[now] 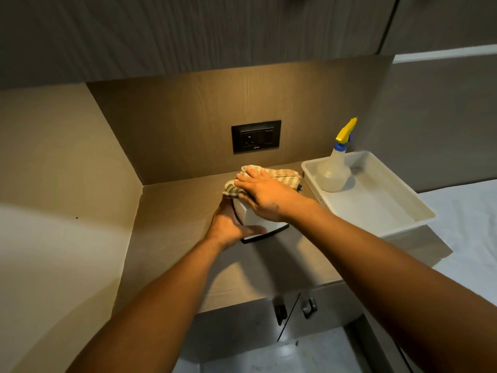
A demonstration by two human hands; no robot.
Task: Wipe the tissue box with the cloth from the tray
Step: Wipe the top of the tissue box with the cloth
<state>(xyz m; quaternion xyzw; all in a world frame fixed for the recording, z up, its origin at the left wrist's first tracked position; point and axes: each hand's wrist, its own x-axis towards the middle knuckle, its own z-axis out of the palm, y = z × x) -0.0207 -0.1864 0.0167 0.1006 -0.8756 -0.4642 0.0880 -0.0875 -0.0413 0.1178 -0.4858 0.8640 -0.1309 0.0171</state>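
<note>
Box point(250, 214) btwn hands point(228, 224) point(265, 197), cloth point(285, 175) atop

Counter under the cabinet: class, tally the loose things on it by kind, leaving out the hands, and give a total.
tissue box: 1
cloth: 1
tray: 1
spray bottle: 1
Total: 4

Under the right hand point(262, 196) and cloth point(282, 175), the tissue box point(248, 214) top is hidden; on the left hand point(228, 224), fingertips are lost beneath that cloth.
</note>
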